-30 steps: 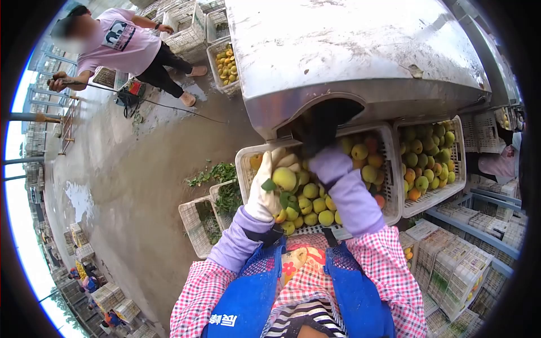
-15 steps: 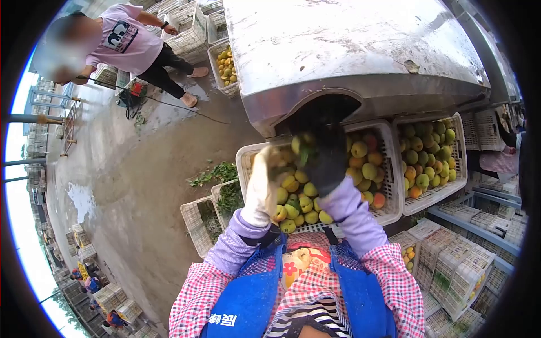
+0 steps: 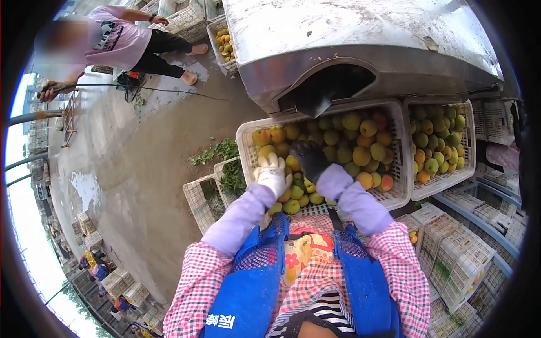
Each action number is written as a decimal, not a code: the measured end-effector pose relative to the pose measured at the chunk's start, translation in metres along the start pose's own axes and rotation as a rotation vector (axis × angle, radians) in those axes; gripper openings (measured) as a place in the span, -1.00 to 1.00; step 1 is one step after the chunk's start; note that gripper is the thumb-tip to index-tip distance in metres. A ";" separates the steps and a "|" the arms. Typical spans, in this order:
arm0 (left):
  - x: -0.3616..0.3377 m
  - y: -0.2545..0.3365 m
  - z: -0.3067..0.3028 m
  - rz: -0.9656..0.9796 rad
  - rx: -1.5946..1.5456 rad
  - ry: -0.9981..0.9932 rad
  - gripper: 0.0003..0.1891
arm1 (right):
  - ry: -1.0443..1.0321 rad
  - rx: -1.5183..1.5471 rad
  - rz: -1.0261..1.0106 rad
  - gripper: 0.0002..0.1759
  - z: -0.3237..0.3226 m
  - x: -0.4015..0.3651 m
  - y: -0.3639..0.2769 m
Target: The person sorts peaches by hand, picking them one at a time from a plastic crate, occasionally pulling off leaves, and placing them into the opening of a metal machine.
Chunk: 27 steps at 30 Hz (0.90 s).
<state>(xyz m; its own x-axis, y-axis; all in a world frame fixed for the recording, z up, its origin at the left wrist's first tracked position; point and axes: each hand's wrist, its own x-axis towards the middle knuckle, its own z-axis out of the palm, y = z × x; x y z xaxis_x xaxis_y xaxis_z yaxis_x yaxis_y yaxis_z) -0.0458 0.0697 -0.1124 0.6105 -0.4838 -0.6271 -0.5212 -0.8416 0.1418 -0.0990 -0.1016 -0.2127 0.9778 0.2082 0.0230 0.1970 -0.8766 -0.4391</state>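
In a white crate (image 3: pixel 407 169) full of green and yellow-orange mangoes (image 3: pixel 360 155), both my gloved hands rest on the fruit. My left hand (image 3: pixel 273 176), in a white glove, lies on the mangoes at the left side with its fingers apart. Beside it, my right hand (image 3: pixel 310 160) wears a dark glove and reaches over the fruit near the middle. Its fingers look stretched out over the mangoes, though the dark glove blurs their tips. No mango is plainly lifted in either hand.
A metal machine (image 3: pixel 372 34) with a dark outlet stands just beyond the crate. To the right is a second crate of mangoes (image 3: pixel 437 146); leaves (image 3: pixel 231 177) lie in crates at left. A person (image 3: pixel 124 39) holds a thin rod; stacked crates (image 3: pixel 451 253) stand at lower right.
Both hands have come down and back from the machine's outlet onto the mangoes. The green mangoes that were near my hands by the outlet are no longer held up. The person's arm has lowered.
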 end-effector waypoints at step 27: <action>0.001 0.003 0.006 -0.158 -0.190 -0.099 -0.22 | 0.288 1.262 0.500 0.04 -0.085 -0.071 -0.029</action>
<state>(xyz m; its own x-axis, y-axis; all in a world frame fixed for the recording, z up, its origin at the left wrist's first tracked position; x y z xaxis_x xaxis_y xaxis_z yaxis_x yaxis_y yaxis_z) -0.0498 0.0682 -0.1169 0.6091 -0.3243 -0.7237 -0.2967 -0.9395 0.1713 -0.1684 -0.1279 -0.1254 0.9353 -0.2392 -0.2608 -0.2205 0.1826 -0.9582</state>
